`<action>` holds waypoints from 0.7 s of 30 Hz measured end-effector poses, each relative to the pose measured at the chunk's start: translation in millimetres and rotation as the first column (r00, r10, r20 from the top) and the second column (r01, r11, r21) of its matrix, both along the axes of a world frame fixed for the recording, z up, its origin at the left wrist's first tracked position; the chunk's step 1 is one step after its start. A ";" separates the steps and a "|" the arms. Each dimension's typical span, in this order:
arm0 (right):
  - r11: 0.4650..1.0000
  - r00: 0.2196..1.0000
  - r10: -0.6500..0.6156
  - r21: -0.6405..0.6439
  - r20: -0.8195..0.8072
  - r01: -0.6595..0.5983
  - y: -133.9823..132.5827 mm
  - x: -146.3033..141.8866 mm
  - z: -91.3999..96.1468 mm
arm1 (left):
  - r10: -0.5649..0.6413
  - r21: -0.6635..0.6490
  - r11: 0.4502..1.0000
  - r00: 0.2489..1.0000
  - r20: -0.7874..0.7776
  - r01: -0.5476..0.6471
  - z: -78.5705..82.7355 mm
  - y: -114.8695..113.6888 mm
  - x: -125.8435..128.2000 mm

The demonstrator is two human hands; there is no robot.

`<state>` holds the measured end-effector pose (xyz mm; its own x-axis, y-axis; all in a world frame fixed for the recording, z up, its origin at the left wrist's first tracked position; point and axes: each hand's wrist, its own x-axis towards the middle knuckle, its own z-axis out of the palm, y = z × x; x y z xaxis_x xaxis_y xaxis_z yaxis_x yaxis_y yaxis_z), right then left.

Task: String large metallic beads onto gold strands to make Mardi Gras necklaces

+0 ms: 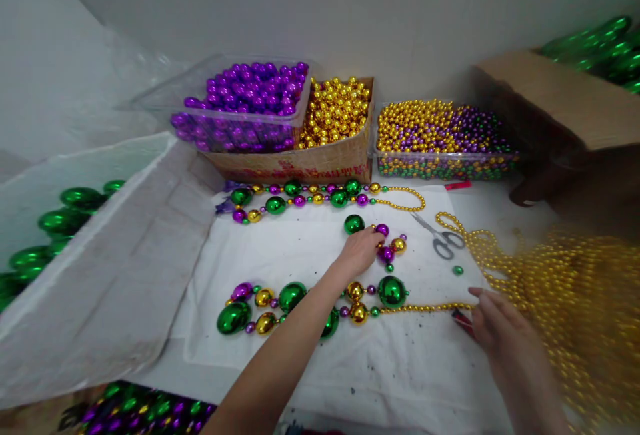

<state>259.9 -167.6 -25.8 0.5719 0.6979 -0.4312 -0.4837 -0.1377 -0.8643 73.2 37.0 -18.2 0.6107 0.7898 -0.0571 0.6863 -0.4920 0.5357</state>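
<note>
My left hand (pixel 361 250) reaches into a small group of loose beads, fingertips closed together beside a purple bead (pixel 382 230). Just what they pinch is hidden. A gold bead (pixel 399 245) and a large green bead (pixel 354 224) lie around it. My right hand (pixel 507 335), smeared by motion, has a small red-and-black tool (pixel 464 323) in its grip; its kind is unclear. Under my left forearm lies a bead necklace (pixel 293 296) of green, gold and purple balls, whose gold bead chain (pixel 425 307) runs toward my right hand.
Grey-handled scissors (pixel 447 243) lie near a heap of gold bead strings (pixel 575 301). A second necklace (pixel 315 199) stretches along the back. Behind it stand a clear bin of purple beads (pixel 300 121), a cardboard box (pixel 290 167) and a mixed-bead tray (pixel 445 157). A white box (pixel 120 268) flanks the left.
</note>
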 end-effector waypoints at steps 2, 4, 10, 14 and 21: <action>0.998 0.999 0.031 -0.046 0.044 -0.029 -0.8 -3.0 2.9 | 0.043 -0.009 0.999 0.998 0.042 -0.043 7.0 -1.9 -4.2; 0.986 0.980 0.149 -0.092 0.134 -0.138 -2.3 -8.0 6.1 | 0.165 -0.185 0.975 0.962 0.216 -0.126 15.3 -6.6 -9.9; 0.879 0.825 0.475 -0.203 0.307 -0.431 -5.2 -39.8 21.6 | 0.766 -0.861 0.441 0.394 0.508 0.254 21.9 -30.5 -21.9; 0.882 0.808 0.467 -0.256 0.360 -0.396 -7.7 -57.0 32.0 | 0.851 -0.884 0.344 0.293 0.436 0.318 14.1 -37.2 -23.4; 0.889 0.802 0.453 -0.260 0.389 -0.377 -12.9 -60.7 38.4 | 0.851 -0.883 0.329 0.300 0.431 0.335 10.6 -39.0 -27.6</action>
